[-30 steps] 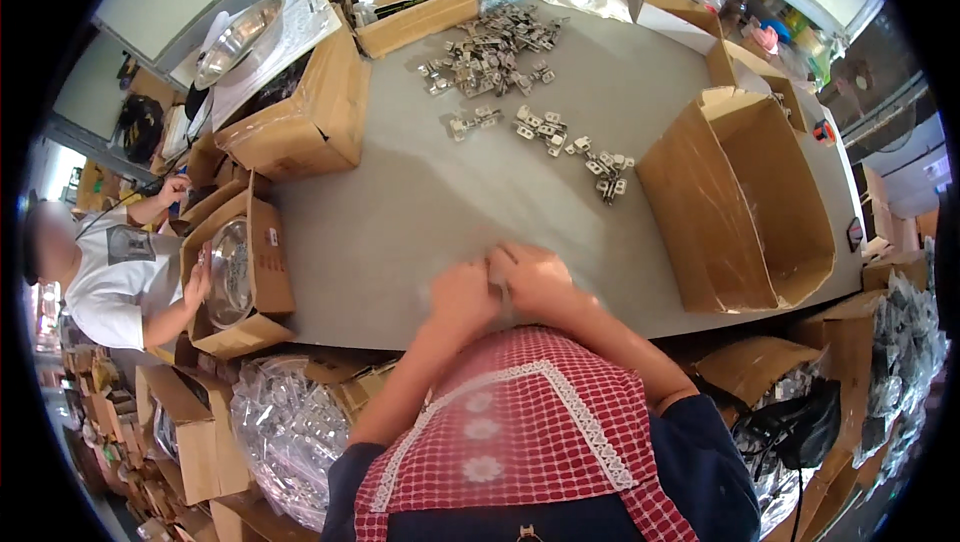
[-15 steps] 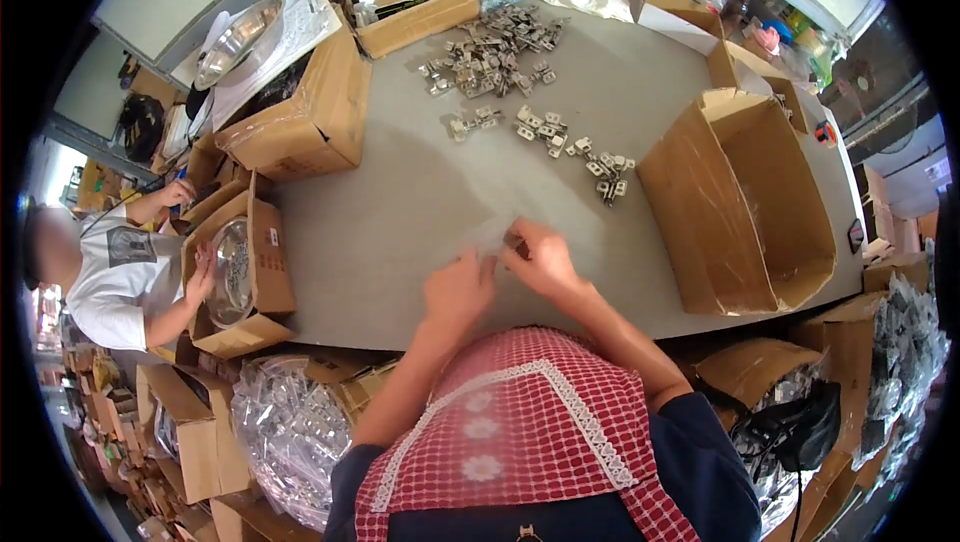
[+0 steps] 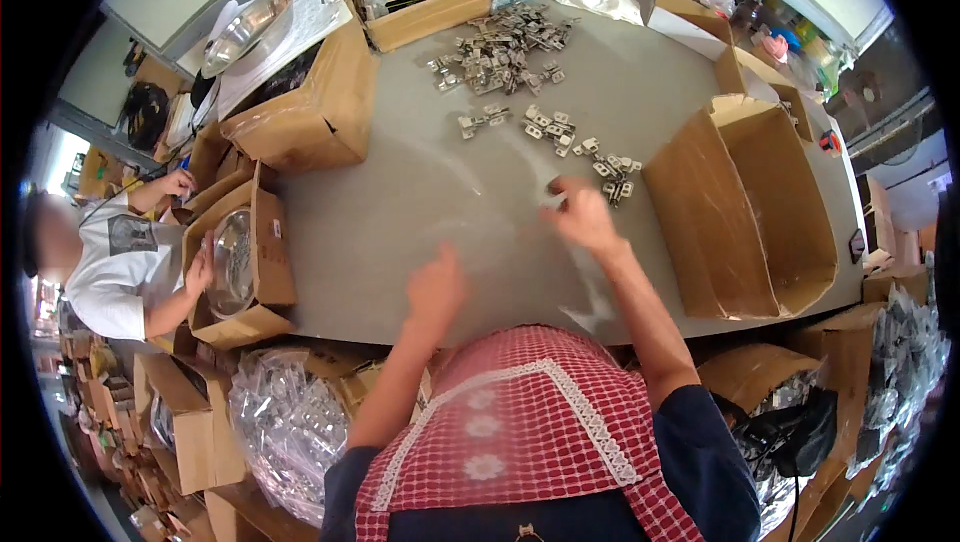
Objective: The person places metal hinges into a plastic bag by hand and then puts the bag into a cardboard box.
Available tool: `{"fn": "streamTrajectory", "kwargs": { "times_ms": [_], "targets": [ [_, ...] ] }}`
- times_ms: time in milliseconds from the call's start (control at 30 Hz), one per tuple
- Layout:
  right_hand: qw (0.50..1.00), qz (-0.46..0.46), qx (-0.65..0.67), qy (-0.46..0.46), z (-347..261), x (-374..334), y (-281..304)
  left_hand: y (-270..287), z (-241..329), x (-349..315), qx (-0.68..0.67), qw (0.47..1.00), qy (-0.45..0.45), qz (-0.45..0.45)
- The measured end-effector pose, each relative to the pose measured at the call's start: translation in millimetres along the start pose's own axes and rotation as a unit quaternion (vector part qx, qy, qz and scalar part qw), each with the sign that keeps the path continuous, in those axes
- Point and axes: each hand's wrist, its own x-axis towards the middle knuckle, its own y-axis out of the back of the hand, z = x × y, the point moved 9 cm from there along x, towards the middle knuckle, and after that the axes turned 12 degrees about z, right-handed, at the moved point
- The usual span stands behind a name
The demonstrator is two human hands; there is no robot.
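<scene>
My right hand (image 3: 585, 220) is raised over the table, close to the near end of the loose metal hinges. Its fingers are pinched on a small dark piece (image 3: 556, 185), too blurred to name exactly. Lower and to the left, my left hand (image 3: 437, 287) hovers over the grey tabletop, its fingers smeared by motion; nothing shows in it. A short row of silver cabinet hinges (image 3: 549, 126) lies beyond my hands, with a few more hinges (image 3: 617, 175) at its right end. Farther back, many others form a heap (image 3: 508, 47).
A tall open cardboard box (image 3: 705, 212) stands at the table's right. Cardboard boxes (image 3: 305, 112) line the left side, one topped by a metal bowl (image 3: 248, 32). At far left a co-worker (image 3: 130, 252) reaches into a box. Bagged parts (image 3: 290, 422) sit below the near edge.
My hands have moved apart: the right went up and rightward toward the hinges with the dark piece, the left drifted slightly left. The view has shifted a little.
</scene>
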Motion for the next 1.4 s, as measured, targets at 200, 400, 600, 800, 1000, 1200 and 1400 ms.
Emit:
{"fn": "streamTrajectory", "kwargs": {
  "times_ms": [200,400,600,800,1000,1200,1400],
  "targets": [
    [0.932,0.067,-0.357,0.006,97.2,57.7,28.0,-0.7,-19.9,12.5,-0.008,0.999,0.005,0.04],
    [0.954,0.101,-0.269,0.084,49.9,50.8,42.6,-10.9,-13.6,10.0,-0.042,0.998,0.035,0.039],
    [0.916,-0.187,0.279,-0.221,-1.5,-36.5,-2.4,-22.4,-1.7,9.6,-0.067,0.997,0.043,0.024],
    [0.843,-0.253,0.344,-0.326,-1.4,-79.2,-50.9,-25.4,17.2,4.7,-0.05,0.998,0.02,0.038],
    [0.793,-0.144,0.452,-0.381,9.7,-84.5,-62.9,-27.1,54.5,-11.5,-0.096,0.991,-0.049,0.077],
    [0.793,-0.094,0.464,-0.384,23.8,-91.2,-80.5,-26.2,67.3,-10.7,-0.114,0.988,-0.08,0.069],
    [0.901,-0.167,0.277,-0.288,22.0,-89.0,-85.1,-22.0,52.1,-2.0,-0.092,0.991,-0.045,0.087]
  ]
}}
